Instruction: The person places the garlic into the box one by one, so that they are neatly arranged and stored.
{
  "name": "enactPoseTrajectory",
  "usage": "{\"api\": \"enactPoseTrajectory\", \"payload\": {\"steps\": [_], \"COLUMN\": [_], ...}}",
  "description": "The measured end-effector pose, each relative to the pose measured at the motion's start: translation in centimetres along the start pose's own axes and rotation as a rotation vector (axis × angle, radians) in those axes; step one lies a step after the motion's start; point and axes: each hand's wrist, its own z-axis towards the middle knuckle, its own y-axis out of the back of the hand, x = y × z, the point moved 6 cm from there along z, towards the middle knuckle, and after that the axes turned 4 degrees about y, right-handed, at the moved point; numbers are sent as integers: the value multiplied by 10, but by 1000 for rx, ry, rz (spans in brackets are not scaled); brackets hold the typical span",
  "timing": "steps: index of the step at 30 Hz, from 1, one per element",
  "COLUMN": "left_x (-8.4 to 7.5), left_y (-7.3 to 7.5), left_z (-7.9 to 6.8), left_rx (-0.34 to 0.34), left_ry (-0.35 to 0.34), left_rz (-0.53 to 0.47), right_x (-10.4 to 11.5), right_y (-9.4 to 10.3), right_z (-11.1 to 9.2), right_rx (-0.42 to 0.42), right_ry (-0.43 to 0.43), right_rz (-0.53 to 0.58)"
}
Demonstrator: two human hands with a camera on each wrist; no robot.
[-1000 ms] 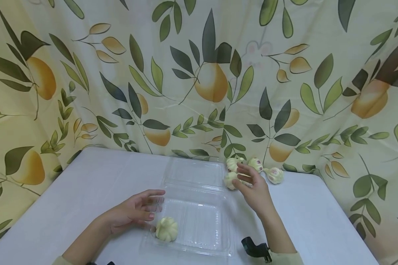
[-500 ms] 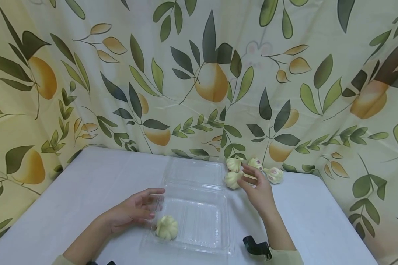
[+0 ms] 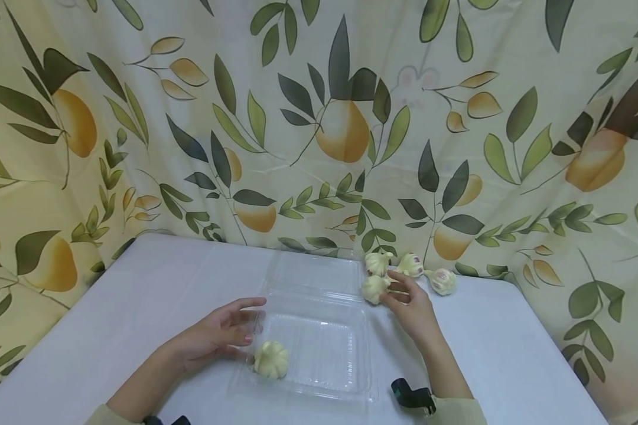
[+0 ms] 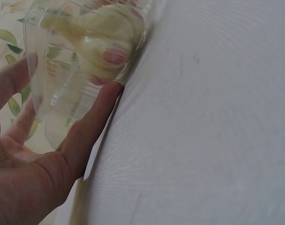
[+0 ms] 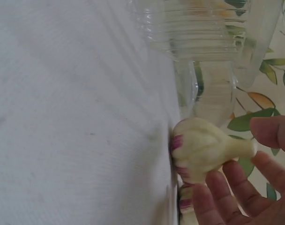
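A clear plastic clamshell box (image 3: 319,354) lies opened out on the table, with one garlic bulb (image 3: 271,360) in its near left corner. My left hand (image 3: 212,333) is at the box's left side, its fingers spread along the wall. In the left wrist view, a fingertip of the left hand (image 4: 44,173) rests low against the box beside the garlic. Beyond the box's right side, my right hand (image 3: 412,307) surrounds the stem of another garlic bulb (image 3: 374,289). The right wrist view shows a gap between that stem and the thumb (image 5: 273,132); other fingertips overlap the bulb.
More garlic bulbs stand by the right hand: one behind (image 3: 377,262), one near the curtain (image 3: 411,265), and one farther right (image 3: 442,281). The box's lid (image 3: 316,274) lies toward the patterned curtain (image 3: 298,177). A black wrist mount (image 3: 412,395) sits by the right sleeve.
My right hand has lowered a little, its fingers coming nearer round the garlic stem. The left hand stays at the box's left side. The head view has shifted slightly.
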Motion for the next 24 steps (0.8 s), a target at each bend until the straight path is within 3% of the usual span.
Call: {"api": "enactPoseTrajectory", "payload": {"steps": [9,17,24], "left_x": [-1,-1,0], "left_y": [-3,-2,-2], "left_z": [-1,0,0], "left_rx": [-1,6,7], "left_ry": [7,1,4], "left_rz": [-4,-1,-1], "right_x": [-12,-12,-10], "right_y": [-8,-10,-10], "right_z": [1,1,1], "right_rx": [78,92,101], "right_ry": [-25,-42,-6], "right_rz": [-119,-43,-35]}}
